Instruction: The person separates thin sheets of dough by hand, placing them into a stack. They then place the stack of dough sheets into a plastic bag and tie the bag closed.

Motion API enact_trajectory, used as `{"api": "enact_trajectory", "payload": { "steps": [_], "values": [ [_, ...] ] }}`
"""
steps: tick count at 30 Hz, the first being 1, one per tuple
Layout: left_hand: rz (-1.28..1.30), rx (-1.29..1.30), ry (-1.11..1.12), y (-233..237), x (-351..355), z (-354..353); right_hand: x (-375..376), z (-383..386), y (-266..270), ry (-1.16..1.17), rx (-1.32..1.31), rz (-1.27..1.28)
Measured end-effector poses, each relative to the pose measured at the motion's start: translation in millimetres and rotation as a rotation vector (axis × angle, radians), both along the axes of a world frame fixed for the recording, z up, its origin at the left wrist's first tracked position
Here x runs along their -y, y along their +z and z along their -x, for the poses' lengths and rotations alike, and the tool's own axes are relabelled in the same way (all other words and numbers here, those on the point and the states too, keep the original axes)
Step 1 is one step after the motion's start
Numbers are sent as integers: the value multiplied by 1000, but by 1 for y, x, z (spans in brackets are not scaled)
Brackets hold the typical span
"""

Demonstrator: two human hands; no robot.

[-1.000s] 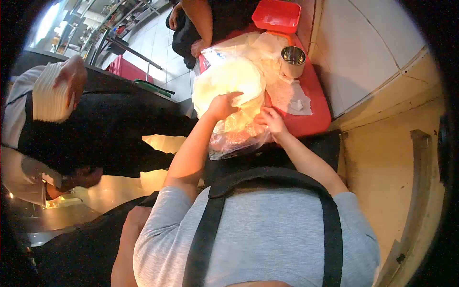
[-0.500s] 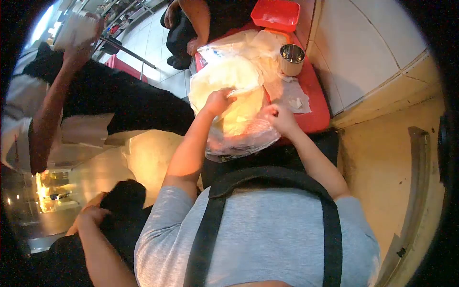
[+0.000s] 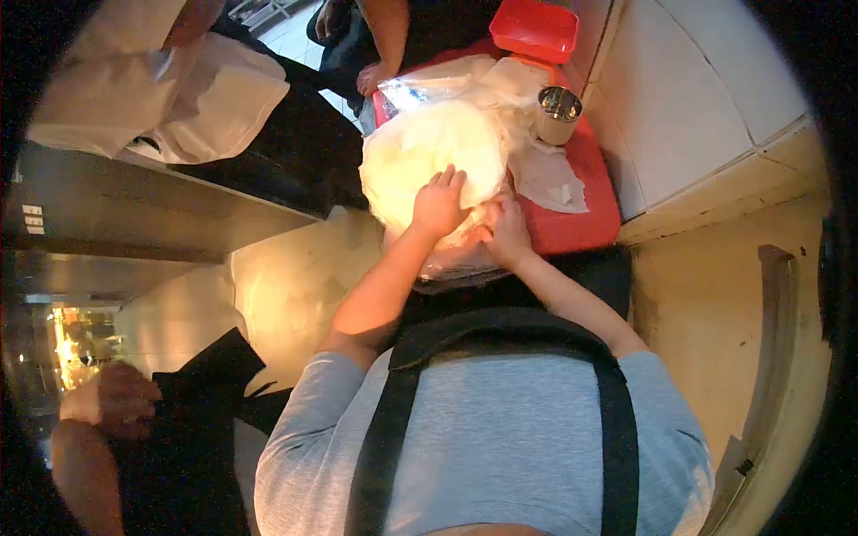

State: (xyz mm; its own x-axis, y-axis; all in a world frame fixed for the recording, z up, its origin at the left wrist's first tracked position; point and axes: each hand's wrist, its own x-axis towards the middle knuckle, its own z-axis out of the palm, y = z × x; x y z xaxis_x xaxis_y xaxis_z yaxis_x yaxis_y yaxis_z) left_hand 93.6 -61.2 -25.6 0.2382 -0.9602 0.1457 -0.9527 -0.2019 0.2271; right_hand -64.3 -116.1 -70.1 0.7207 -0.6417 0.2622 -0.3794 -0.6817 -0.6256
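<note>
A stack of thin, pale round sheets, which look like pastry wrappers [image 3: 429, 134], lies in front of me on clear plastic [image 3: 451, 265]. My left hand [image 3: 440, 204] rests on the stack's near part, its fingers stretched out over the top sheet. At the right-hand edge is my right hand [image 3: 507, 230], its fingers curled in and closed on the sheets' edge; how many layers it grips is hidden. The plastic shows at the near side, below both hands.
Under the stack is a red stool-like surface [image 3: 594, 201]. A metal cup [image 3: 559, 116], a red basket [image 3: 534, 31] and a pale scrap sheet [image 3: 554, 179] sit at the right. A tiled wall [image 3: 697, 98] borders that side. Other people's hands [image 3: 380, 76] appear at the back and lower left [image 3: 112, 397].
My left hand has let go of the lifted sheet edge and now lies flat, nearer the right. The sheet has spread over the stack. My right hand has moved in to its edge.
</note>
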Motion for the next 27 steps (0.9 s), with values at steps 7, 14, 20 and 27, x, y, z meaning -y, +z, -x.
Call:
{"api": "enact_trajectory", "payload": {
  "steps": [7,14,20,27],
  "values": [
    [-91,-331,155,10,15,-43,5,6,-23,84,-38,160],
    [-52,-262,148,3,20,-48,14,-14,17,161,32,64],
    [-22,-181,87,7,5,-30,2,-31,-5,284,77,336],
    [17,-373,95,6,4,-44,36,-47,-5,-90,314,-1285]
  ]
}}
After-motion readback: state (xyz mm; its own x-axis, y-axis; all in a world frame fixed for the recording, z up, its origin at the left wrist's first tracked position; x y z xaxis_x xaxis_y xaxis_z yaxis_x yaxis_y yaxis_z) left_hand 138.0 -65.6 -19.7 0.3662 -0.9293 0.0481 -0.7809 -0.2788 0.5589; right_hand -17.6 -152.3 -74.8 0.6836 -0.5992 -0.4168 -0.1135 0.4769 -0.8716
